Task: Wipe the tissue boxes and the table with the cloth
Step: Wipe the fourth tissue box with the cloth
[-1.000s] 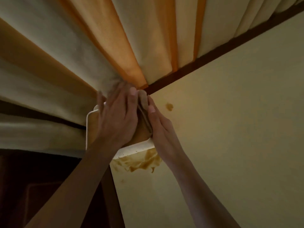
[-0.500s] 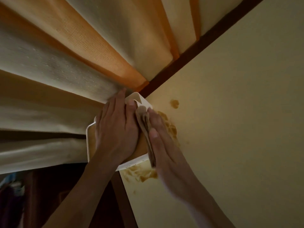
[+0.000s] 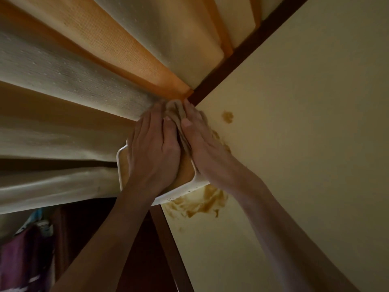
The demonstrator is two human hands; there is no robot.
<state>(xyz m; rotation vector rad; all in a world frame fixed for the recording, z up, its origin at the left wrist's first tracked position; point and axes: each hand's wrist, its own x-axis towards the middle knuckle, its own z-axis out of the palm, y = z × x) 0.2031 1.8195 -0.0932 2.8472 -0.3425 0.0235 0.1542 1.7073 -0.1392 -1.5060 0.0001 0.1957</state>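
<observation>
Right grip (image 3: 202,140) presses cloth (image 3: 179,121) at table (image 3: 294,123) corner.

White-rimmed tissue box (image 3: 123,165) — cream table (image 3: 294,123), brown stains (image 3: 197,204)

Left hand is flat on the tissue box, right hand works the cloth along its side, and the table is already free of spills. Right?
Not quite: the head view shows brown spill on the table. The rest holds: left hand on the tissue box, right hand with the cloth.
</observation>
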